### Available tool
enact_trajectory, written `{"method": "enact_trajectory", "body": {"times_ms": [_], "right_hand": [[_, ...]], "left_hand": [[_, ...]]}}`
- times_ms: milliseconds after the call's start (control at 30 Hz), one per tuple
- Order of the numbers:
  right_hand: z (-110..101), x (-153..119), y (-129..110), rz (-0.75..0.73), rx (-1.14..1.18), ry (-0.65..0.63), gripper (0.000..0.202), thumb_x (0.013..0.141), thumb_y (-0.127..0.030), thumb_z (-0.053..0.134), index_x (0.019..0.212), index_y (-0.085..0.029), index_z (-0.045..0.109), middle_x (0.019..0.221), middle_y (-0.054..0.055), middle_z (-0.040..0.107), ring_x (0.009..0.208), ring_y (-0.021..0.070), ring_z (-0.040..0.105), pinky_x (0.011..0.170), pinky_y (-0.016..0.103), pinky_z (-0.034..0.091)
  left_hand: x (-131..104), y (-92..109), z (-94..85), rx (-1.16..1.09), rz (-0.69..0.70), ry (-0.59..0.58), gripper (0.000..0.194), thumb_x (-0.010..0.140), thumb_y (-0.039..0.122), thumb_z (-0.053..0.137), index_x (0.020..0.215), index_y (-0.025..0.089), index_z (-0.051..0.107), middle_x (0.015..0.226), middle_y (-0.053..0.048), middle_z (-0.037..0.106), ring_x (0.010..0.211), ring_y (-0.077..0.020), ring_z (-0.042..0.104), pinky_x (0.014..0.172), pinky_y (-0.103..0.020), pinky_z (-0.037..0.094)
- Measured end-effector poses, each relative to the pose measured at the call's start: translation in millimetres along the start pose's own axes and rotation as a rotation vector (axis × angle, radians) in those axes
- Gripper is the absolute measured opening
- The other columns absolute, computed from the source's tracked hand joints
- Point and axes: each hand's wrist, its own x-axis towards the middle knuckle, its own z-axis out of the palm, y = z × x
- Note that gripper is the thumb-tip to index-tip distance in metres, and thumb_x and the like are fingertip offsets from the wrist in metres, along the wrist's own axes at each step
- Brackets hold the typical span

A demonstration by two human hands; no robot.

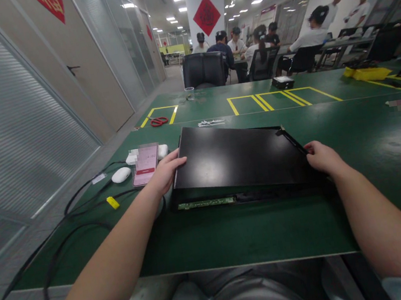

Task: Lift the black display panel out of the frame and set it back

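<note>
A glossy black flat panel (236,159) lies slightly askew over a black frame (293,143) on the green table. My left hand (168,171) grips the panel's left edge, thumb on top and the other fingers hidden beneath. At the right end, my right hand (321,156) is closed on the edge where panel and frame meet; which of the two it holds is hard to tell. Along the near side, a green circuit strip (206,203) shows below the panel's raised front edge.
Left of the panel are a phone (146,163), a white mouse (121,174), black cables and a yellow tag (113,202). Farther back are red-handled scissors (159,121), small white pieces (211,123), a clear cup (189,93) and a black box (283,82). Several people sit beyond.
</note>
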Motion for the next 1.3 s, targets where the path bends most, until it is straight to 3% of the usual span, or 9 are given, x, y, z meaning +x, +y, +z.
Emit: {"method": "enact_trajectory", "body": {"times_ms": [500,800,1033,1167,1300], "right_hand": [[-1.2,-3.5,-5.3,0.013,-0.001,-0.011,0.046,0.081,-0.012,0.062,0.127,-0.014,0.067,0.110,0.015,0.074,0.100,0.0287,0.070,0.085,0.037,0.053],[1.3,-0.5,-1.9,0.003,0.032,0.015,0.043,0.078,-0.013,0.065,0.120,-0.017,0.070,0.099,0.011,0.072,0.089,0.0260,0.068,0.079,0.035,0.052],[1.3,3.2,0.3,0.023,0.165,0.031,0.052,0.087,-0.029,0.061,0.138,-0.018,0.067,0.093,0.008,0.073,0.084,0.0254,0.068,0.081,0.037,0.053],[0.7,2.2,-2.4,0.056,0.283,0.088,0.033,0.089,-0.038,0.061,0.109,-0.020,0.079,0.092,0.010,0.075,0.092,0.0278,0.071,0.088,0.040,0.055],[-0.8,-2.5,-5.7,0.112,0.446,0.144,0.024,0.081,-0.042,0.068,0.082,-0.021,0.079,0.085,0.010,0.076,0.090,0.0297,0.071,0.086,0.042,0.055]], "left_hand": [[2.1,-3.8,-4.2,0.013,-0.005,-0.007,0.058,0.071,0.013,0.080,0.129,0.017,0.077,0.116,-0.009,0.082,0.108,-0.0287,0.077,0.094,-0.036,0.062],[3.5,-4.2,-4.0,0.041,-0.025,0.057,0.063,0.066,0.012,0.080,0.129,0.015,0.076,0.109,-0.010,0.083,0.099,-0.0285,0.079,0.082,-0.034,0.064],[-5.4,6.0,4.9,0.056,0.127,-0.059,0.059,0.068,0.021,0.083,0.126,0.017,0.078,0.126,-0.010,0.080,0.124,-0.0371,0.070,0.105,-0.047,0.058],[-7.6,5.8,9.2,0.044,0.230,-0.097,0.065,0.066,0.023,0.085,0.130,0.019,0.077,0.137,-0.010,0.075,0.135,-0.0385,0.063,0.114,-0.048,0.051],[-7.0,2.4,9.2,0.049,0.303,-0.105,0.071,0.069,0.026,0.084,0.139,0.020,0.072,0.144,-0.008,0.071,0.140,-0.0385,0.058,0.118,-0.050,0.046]]}}
